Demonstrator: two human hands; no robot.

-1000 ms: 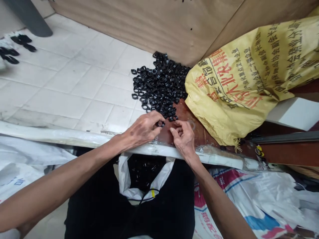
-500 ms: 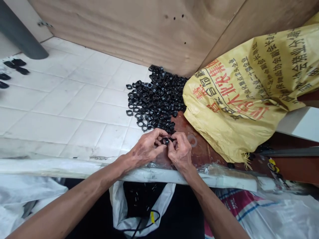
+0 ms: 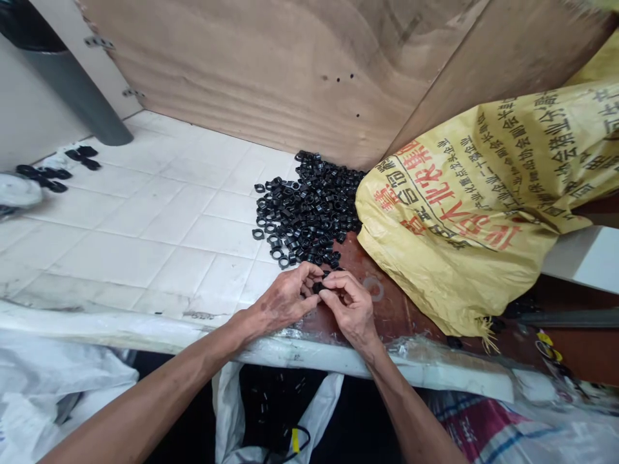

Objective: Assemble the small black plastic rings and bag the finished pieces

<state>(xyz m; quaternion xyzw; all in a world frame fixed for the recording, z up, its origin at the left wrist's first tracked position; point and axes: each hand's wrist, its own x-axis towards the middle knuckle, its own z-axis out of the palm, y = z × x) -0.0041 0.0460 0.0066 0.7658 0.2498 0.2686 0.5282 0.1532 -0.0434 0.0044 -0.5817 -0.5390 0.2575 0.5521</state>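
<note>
A small black plastic ring (image 3: 317, 287) sits between my left hand (image 3: 285, 299) and my right hand (image 3: 349, 304), pinched by the fingertips of both, with part of it hidden. Both hands are just above a brown board (image 3: 391, 309) at the front edge of the work surface. Just beyond my fingers lies a heap of several similar black rings (image 3: 309, 212), spread on the white tiles (image 3: 193, 258) and the board.
A yellow printed woven sack (image 3: 449, 232) bulges at the right of the heap, before a plywood panel (image 3: 251, 77). A white strip (image 3: 145, 335) runs along the front edge. Below it, a white-lined bag (image 3: 271, 406) holds black pieces.
My hands have closed together around the black ring, which was in my left hand's fingers a second ago. The whole scene sits lower in the view.
</note>
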